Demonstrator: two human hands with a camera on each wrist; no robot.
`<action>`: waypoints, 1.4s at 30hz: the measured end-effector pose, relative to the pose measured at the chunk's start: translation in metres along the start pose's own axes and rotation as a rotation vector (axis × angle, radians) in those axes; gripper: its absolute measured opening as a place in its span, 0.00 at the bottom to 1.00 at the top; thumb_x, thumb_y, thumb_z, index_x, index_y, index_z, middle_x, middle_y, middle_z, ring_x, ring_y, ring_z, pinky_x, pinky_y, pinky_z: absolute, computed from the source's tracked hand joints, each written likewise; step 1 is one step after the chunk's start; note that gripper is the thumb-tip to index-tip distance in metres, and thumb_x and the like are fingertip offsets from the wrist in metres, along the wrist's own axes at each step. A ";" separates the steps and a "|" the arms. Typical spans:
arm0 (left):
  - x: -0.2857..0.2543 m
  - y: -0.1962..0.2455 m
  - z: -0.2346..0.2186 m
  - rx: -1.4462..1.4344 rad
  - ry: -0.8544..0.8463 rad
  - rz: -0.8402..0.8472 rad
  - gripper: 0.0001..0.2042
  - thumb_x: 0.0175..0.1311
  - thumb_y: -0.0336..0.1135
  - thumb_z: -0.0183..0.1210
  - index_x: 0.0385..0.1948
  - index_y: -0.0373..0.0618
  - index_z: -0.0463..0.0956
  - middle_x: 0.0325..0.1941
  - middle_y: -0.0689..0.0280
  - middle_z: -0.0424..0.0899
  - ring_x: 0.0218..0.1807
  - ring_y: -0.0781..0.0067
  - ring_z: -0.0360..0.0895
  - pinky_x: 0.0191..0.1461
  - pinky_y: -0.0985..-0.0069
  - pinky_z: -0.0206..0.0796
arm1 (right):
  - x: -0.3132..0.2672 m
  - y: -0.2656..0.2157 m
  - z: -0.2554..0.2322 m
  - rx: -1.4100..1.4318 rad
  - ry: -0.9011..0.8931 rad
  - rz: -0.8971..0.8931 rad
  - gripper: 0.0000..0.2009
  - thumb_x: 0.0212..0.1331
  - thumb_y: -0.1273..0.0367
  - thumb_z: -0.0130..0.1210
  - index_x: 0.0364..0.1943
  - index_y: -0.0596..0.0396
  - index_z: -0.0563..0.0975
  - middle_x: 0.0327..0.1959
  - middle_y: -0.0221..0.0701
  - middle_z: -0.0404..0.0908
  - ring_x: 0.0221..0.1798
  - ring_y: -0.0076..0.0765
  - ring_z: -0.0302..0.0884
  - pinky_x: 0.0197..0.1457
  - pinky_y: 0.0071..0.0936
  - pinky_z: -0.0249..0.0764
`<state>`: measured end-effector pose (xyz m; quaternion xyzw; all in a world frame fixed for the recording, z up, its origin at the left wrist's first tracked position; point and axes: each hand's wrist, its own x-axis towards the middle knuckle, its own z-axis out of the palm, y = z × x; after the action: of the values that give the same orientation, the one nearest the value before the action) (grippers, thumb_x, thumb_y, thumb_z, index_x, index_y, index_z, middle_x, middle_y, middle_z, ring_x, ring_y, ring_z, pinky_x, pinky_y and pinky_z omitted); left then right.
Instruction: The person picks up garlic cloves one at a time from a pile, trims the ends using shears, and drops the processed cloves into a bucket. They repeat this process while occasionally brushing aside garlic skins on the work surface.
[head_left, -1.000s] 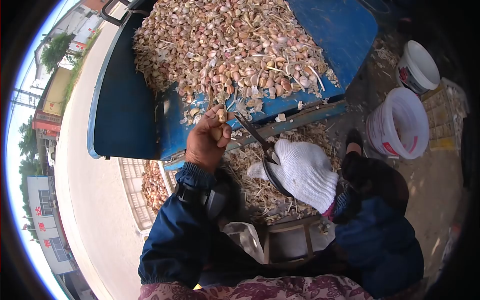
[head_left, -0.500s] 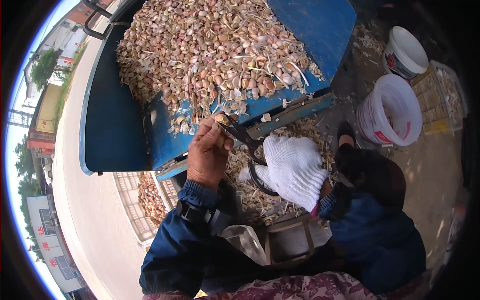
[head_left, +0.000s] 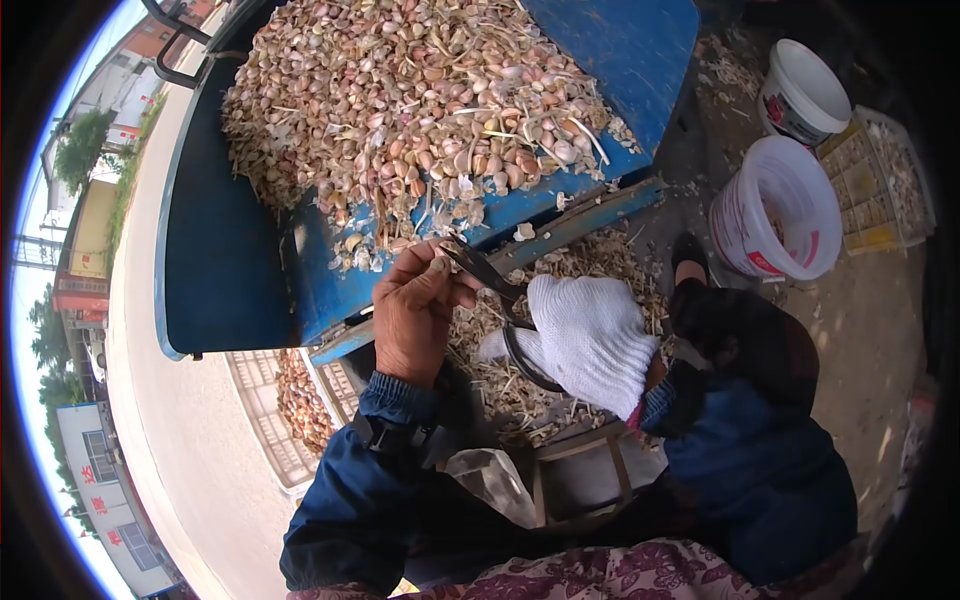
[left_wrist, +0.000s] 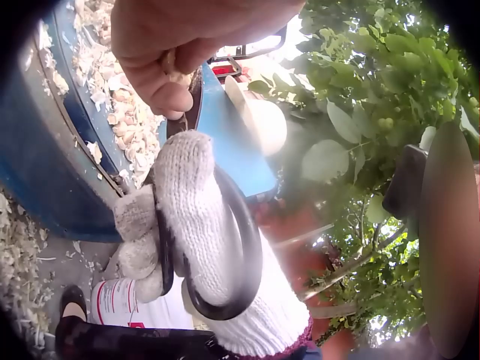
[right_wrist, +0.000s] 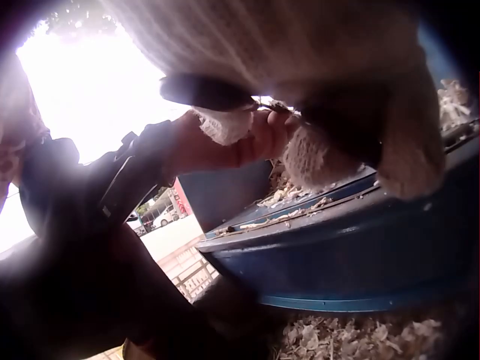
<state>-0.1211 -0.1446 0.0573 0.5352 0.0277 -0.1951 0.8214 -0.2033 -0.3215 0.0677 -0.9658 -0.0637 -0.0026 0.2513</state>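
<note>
I see a person in dark blue sleeves working over a big blue metal bin [head_left: 225, 275]. The left hand [head_left: 413, 315] is bare. Its thumb and fingers pinch a small pale bit of garlic [head_left: 446, 258], held up by the front edge of the bin. The right hand [head_left: 592, 335] wears a white knitted glove [left_wrist: 196, 176] and grips black scissors [head_left: 533, 362], with its fingers curled around the handles. The scissors point at the garlic, and their tips are right by the left hand's fingers. I can't tell if the blades touch the garlic.

A huge heap of garlic cloves [head_left: 420, 100] sits in the bin, all pink and tan, with dry stalks and bits of skin mixed in. Under the bin's edge, lots of dry scraps [head_left: 600, 262] cover the ground.

Off to the right stand two white buckets, one nearer [head_left: 728, 235] and one farther back [head_left: 790, 118]. A flat crate [head_left: 862, 195] lies next to them. On the other side, low down by the left sleeve [head_left: 345, 510], there is a pale crate [head_left: 258, 392] with more cloves [head_left: 302, 405] beside its slatted side.
</note>
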 end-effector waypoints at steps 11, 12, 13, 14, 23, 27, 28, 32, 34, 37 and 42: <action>0.005 0.001 -0.008 0.068 -0.087 -0.002 0.09 0.63 0.25 0.56 0.43 0.34 0.75 0.30 0.58 0.82 0.27 0.71 0.77 0.30 0.80 0.67 | -0.006 0.008 -0.002 0.048 0.066 -0.050 0.29 0.50 0.41 0.58 0.20 0.57 0.74 0.14 0.39 0.74 0.20 0.48 0.78 0.23 0.40 0.71; 0.005 0.001 -0.007 0.079 -0.062 -0.020 0.09 0.63 0.27 0.57 0.42 0.35 0.76 0.30 0.57 0.81 0.25 0.73 0.74 0.29 0.82 0.64 | -0.007 0.008 -0.001 0.048 0.066 -0.049 0.29 0.50 0.41 0.58 0.20 0.57 0.74 0.14 0.39 0.74 0.20 0.48 0.78 0.23 0.40 0.71; 0.005 0.001 -0.007 0.078 -0.063 -0.021 0.09 0.63 0.27 0.57 0.42 0.35 0.76 0.30 0.57 0.81 0.25 0.73 0.74 0.29 0.82 0.64 | -0.008 0.008 0.000 0.092 0.049 -0.033 0.29 0.51 0.41 0.58 0.21 0.58 0.74 0.14 0.40 0.73 0.20 0.48 0.77 0.23 0.39 0.70; 0.004 0.000 -0.009 0.074 -0.066 -0.042 0.09 0.63 0.27 0.57 0.43 0.35 0.76 0.30 0.57 0.82 0.25 0.73 0.74 0.28 0.82 0.64 | -0.010 0.009 0.002 0.135 0.032 -0.017 0.28 0.51 0.42 0.59 0.21 0.58 0.75 0.14 0.41 0.73 0.19 0.47 0.76 0.23 0.39 0.70; 0.013 -0.003 -0.022 -0.155 -0.113 -0.250 0.08 0.62 0.32 0.57 0.37 0.38 0.76 0.33 0.56 0.81 0.31 0.69 0.75 0.28 0.78 0.67 | -0.007 0.009 0.005 1.681 -0.512 0.832 0.20 0.60 0.51 0.58 0.22 0.51 0.73 0.13 0.21 0.67 0.12 0.19 0.68 0.10 0.17 0.61; 0.030 -0.004 -0.045 -0.183 -0.124 -0.303 0.08 0.57 0.35 0.56 0.33 0.41 0.75 0.34 0.56 0.79 0.35 0.66 0.75 0.27 0.75 0.65 | -0.004 0.013 -0.007 1.724 -0.588 0.797 0.19 0.64 0.52 0.53 0.27 0.53 0.72 0.18 0.25 0.70 0.16 0.22 0.70 0.13 0.19 0.66; 0.037 0.000 -0.046 -0.253 -0.037 -0.313 0.06 0.57 0.32 0.57 0.31 0.40 0.74 0.29 0.60 0.79 0.30 0.68 0.76 0.25 0.71 0.62 | -0.007 0.014 0.001 1.595 -0.607 0.744 0.20 0.63 0.51 0.54 0.26 0.54 0.72 0.18 0.25 0.71 0.16 0.22 0.71 0.13 0.20 0.67; 0.087 0.000 -0.067 0.081 0.157 -0.171 0.08 0.56 0.32 0.59 0.34 0.39 0.77 0.28 0.61 0.81 0.23 0.71 0.74 0.23 0.72 0.61 | -0.013 0.014 0.005 1.242 -0.544 0.570 0.22 0.62 0.51 0.56 0.27 0.57 0.73 0.19 0.26 0.71 0.18 0.21 0.71 0.16 0.20 0.68; 0.105 0.005 -0.045 0.609 0.338 0.157 0.09 0.54 0.32 0.61 0.33 0.37 0.81 0.24 0.60 0.82 0.17 0.73 0.72 0.22 0.73 0.62 | -0.011 0.013 -0.005 1.083 -0.515 0.575 0.22 0.62 0.51 0.56 0.28 0.58 0.74 0.18 0.24 0.70 0.18 0.19 0.69 0.18 0.19 0.67; 0.132 0.004 -0.039 1.187 0.458 0.458 0.09 0.52 0.33 0.62 0.30 0.37 0.83 0.21 0.57 0.82 0.15 0.72 0.72 0.26 0.75 0.67 | -0.010 0.017 -0.017 1.032 -0.478 0.547 0.22 0.61 0.50 0.57 0.28 0.58 0.75 0.17 0.23 0.70 0.17 0.18 0.69 0.18 0.18 0.66; 0.153 -0.012 -0.045 1.583 0.370 0.587 0.07 0.51 0.32 0.61 0.22 0.37 0.80 0.24 0.52 0.81 0.32 0.48 0.79 0.44 0.60 0.72 | -0.014 0.023 -0.021 0.974 -0.372 0.478 0.33 0.59 0.41 0.51 0.12 0.57 0.74 0.07 0.31 0.68 0.13 0.26 0.68 0.21 0.29 0.64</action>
<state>0.0230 -0.1530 -0.0116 0.9586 -0.1227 0.1533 0.2063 -0.2137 -0.3530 0.0743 -0.7104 0.1197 0.2538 0.6455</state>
